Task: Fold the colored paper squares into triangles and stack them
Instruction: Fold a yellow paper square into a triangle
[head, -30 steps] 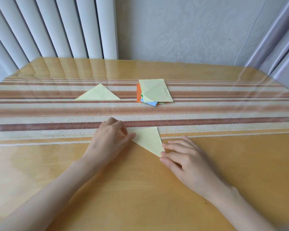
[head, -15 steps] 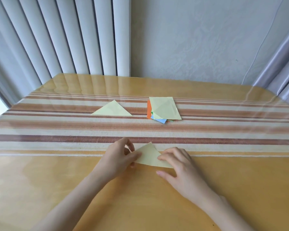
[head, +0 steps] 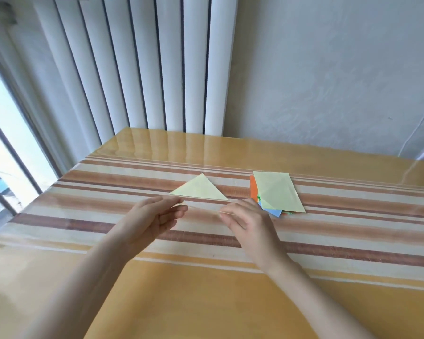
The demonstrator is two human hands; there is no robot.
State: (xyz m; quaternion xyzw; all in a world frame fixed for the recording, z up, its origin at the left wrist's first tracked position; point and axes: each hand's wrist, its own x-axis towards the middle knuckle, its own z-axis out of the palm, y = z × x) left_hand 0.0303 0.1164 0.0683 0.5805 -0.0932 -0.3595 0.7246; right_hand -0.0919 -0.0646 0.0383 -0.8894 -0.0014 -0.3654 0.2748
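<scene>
My left hand (head: 154,217) and right hand (head: 249,222) hold one sheet of pale yellow paper (head: 203,208) above the bench (head: 206,302), each pinching an end between thumb and fingertips. The sheet spans the gap between the hands and shows almost edge-on as a thin line, so I cannot tell its shape.

Just beyond the hands, a folded pale yellow triangle (head: 201,190) lies flat on the bench with its long edge toward me and its point away. Its near edge sits just past my left fingertips and the held sheet.

Beyond and to the outside of my right hand rests the pile of paper squares (head: 278,192). A creased pale yellow square lies on top, an orange sheet (head: 253,190) shows along the side facing the triangle, and a blue corner (head: 273,212) pokes out close to my right knuckles. A sliver of green shows beside it.

Both the triangle and the pile lie on the striped runner (head: 328,231) that crosses the bench under my hands. White vertical ribs (head: 157,62) stand against the wall beyond, and a window (head: 0,143) is far out past my left hand
</scene>
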